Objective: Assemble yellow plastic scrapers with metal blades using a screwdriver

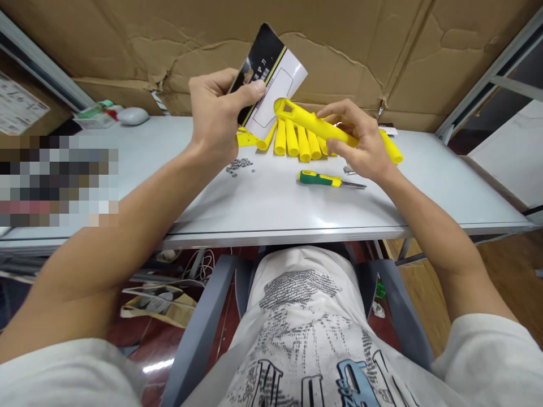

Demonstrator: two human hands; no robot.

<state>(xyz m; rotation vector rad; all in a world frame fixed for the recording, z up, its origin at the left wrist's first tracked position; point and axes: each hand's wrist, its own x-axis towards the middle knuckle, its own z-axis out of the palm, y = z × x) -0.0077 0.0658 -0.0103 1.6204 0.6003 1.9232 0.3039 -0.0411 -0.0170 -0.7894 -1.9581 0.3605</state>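
My left hand is closed on a black and white printed packaging card, thumb across its face, held up above the table. In my right hand is a yellow plastic handle with a slot near its end; it tilts toward the card. Several more yellow handles lie in a row behind, partly hidden by both hands. A green and yellow screwdriver rests in front of them, its shaft pointing right. Small metal nuts or screws form a loose pile below my left hand.
The white table ends at a front edge near my lap. Cardboard walls the back. At the back left sit a small clear box and a grey computer mouse. Metal frame posts rise at both sides.
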